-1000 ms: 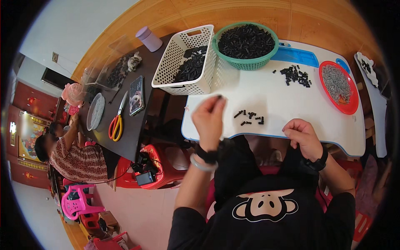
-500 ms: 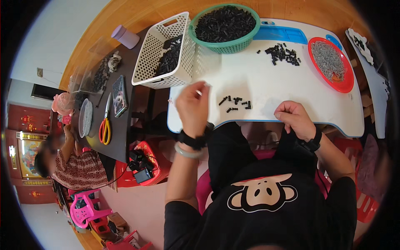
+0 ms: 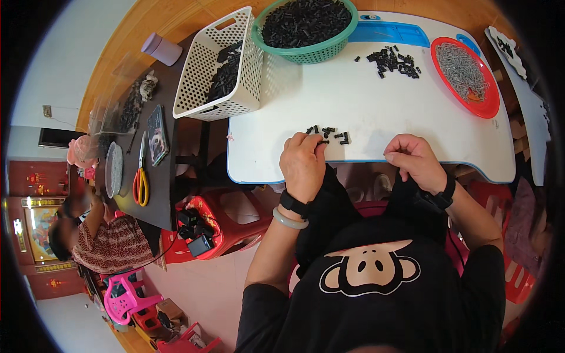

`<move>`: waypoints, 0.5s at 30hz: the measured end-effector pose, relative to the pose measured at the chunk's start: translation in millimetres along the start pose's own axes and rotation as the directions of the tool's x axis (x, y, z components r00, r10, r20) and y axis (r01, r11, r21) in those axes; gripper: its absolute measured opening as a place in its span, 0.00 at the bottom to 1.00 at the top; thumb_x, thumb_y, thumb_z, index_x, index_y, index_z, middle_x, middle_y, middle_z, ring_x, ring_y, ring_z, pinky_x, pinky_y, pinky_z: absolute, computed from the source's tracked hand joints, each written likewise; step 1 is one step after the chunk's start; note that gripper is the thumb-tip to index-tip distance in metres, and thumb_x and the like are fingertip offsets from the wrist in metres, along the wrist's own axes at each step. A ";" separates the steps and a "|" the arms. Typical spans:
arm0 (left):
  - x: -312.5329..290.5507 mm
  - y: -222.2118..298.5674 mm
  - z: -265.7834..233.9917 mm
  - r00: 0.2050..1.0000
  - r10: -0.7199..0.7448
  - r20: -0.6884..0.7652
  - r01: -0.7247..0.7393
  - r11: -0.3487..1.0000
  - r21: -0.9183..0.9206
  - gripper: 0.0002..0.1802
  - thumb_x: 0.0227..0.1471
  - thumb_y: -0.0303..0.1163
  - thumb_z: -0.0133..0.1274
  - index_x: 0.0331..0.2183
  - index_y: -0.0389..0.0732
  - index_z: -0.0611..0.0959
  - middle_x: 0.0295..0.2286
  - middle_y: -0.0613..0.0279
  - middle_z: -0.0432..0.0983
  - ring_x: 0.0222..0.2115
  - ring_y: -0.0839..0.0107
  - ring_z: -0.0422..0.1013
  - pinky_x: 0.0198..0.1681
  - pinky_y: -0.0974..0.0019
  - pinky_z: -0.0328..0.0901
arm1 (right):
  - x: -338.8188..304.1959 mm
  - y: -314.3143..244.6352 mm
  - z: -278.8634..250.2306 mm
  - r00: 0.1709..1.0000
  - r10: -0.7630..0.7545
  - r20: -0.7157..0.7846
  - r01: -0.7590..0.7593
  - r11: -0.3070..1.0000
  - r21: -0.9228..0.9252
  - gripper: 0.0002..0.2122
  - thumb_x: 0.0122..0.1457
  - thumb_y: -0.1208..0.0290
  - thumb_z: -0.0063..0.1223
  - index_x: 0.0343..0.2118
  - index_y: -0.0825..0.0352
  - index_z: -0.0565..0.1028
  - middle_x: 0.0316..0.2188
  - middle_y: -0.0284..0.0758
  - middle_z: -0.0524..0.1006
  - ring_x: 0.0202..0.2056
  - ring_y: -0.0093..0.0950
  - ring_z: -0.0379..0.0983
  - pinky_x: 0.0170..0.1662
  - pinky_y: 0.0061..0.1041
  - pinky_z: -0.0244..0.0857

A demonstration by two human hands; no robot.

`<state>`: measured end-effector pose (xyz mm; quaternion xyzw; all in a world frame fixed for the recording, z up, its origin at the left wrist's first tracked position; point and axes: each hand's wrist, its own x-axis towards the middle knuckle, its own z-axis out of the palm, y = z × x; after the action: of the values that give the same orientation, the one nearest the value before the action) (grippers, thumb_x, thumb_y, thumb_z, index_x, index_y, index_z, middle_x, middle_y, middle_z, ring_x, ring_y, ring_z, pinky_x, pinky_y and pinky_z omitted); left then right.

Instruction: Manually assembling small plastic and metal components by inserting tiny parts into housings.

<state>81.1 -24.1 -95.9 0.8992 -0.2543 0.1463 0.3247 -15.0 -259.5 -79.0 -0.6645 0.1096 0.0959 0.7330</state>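
Note:
My left hand (image 3: 302, 165) rests at the near edge of the white table (image 3: 306, 88), its fingers curled down. Thumb and fingertips close on a small black plastic part (image 3: 323, 142) at the near side of a loose group of such parts (image 3: 329, 132). To the right, my right hand (image 3: 415, 163) is held over the table's near edge, thumb and forefinger pinched together. Whatever that pinch holds is too small or hidden to name. Farther back lies a bigger pile of black parts (image 3: 394, 62).
Along the back are a white perforated basket (image 3: 250, 76) and a green basket (image 3: 306, 54) of black parts. A red plate (image 3: 489, 106) of small grey metal pieces is at right. Orange-handled scissors (image 3: 140, 187) and a phone (image 3: 157, 135) lie on the dark side table; another person (image 3: 115, 244) sits beyond.
My left hand has come down and to the right, from above the table left of the loose parts to their near side. My right hand stays pinched in nearly the same place.

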 end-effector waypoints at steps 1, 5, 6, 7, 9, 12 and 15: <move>1.2 -0.5 1.4 1.000 -0.006 0.002 0.006 1.000 -0.002 0.08 0.39 0.22 0.59 0.28 0.38 0.81 0.27 0.58 0.72 0.30 0.56 0.69 0.34 0.59 0.65 | -0.3 -1.1 -1.2 1.000 0.002 -0.001 -0.002 1.000 0.000 0.05 0.56 0.73 0.53 0.30 0.69 0.74 0.22 0.27 0.71 0.18 0.12 0.63 0.17 0.11 0.57; 0.0 -1.4 4.7 0.997 -0.029 -0.076 0.022 0.996 -0.082 0.07 0.40 0.21 0.58 0.27 0.38 0.80 0.26 0.57 0.72 0.30 0.57 0.70 0.32 0.61 0.65 | -1.9 -7.1 -8.6 0.999 0.036 0.008 -0.037 0.999 0.035 0.03 0.56 0.74 0.52 0.30 0.68 0.73 0.23 0.26 0.70 0.17 0.13 0.62 0.18 0.13 0.58; -0.5 -2.3 4.9 0.997 -0.029 -0.076 0.022 0.996 -0.083 0.07 0.40 0.21 0.58 0.27 0.38 0.80 0.26 0.57 0.72 0.30 0.57 0.70 0.32 0.61 0.65 | -2.5 -7.6 -10.9 0.999 0.039 0.003 -0.039 0.997 0.061 0.03 0.56 0.75 0.51 0.30 0.68 0.73 0.23 0.27 0.70 0.17 0.13 0.62 0.18 0.13 0.58; -1.3 -3.3 4.1 0.993 -0.079 -0.084 0.065 0.984 -0.164 0.06 0.42 0.21 0.58 0.28 0.37 0.80 0.26 0.58 0.73 0.28 0.60 0.70 0.30 0.63 0.65 | -3.8 -7.8 -13.2 0.999 0.040 0.002 -0.040 0.997 0.061 0.03 0.56 0.75 0.51 0.30 0.68 0.73 0.23 0.27 0.70 0.17 0.13 0.62 0.18 0.13 0.58; -3.4 -4.0 3.4 0.987 -0.132 -0.088 0.107 0.964 -0.244 0.06 0.43 0.21 0.58 0.28 0.37 0.80 0.26 0.59 0.74 0.26 0.63 0.71 0.28 0.66 0.65 | -6.0 -8.4 -16.4 0.999 0.009 -0.037 -0.008 1.000 0.011 0.03 0.56 0.75 0.51 0.30 0.69 0.73 0.23 0.27 0.70 0.18 0.13 0.63 0.19 0.13 0.59; -5.1 3.2 -0.3 0.959 -0.284 0.003 0.241 0.807 -0.539 0.05 0.45 0.21 0.59 0.29 0.36 0.80 0.25 0.60 0.75 0.22 0.71 0.69 0.26 0.71 0.64 | -9.5 -10.1 -14.9 0.997 -0.001 -0.082 0.002 1.000 0.010 0.04 0.56 0.74 0.51 0.31 0.69 0.73 0.23 0.27 0.70 0.18 0.13 0.63 0.20 0.13 0.58; -7.9 36.2 -23.0 0.974 -0.227 -0.006 0.165 0.727 -0.666 0.06 0.45 0.21 0.60 0.29 0.35 0.80 0.24 0.61 0.76 0.21 0.76 0.69 0.26 0.73 0.64 | -12.1 -22.6 4.7 1.000 -0.008 -0.022 0.009 0.999 0.047 0.04 0.57 0.74 0.51 0.32 0.70 0.73 0.22 0.27 0.70 0.19 0.14 0.63 0.21 0.13 0.59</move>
<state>52.3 -30.0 -63.7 0.7403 -0.1786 0.0508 0.6461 -20.0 -257.0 -53.6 -0.6486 0.1170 0.0830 0.7475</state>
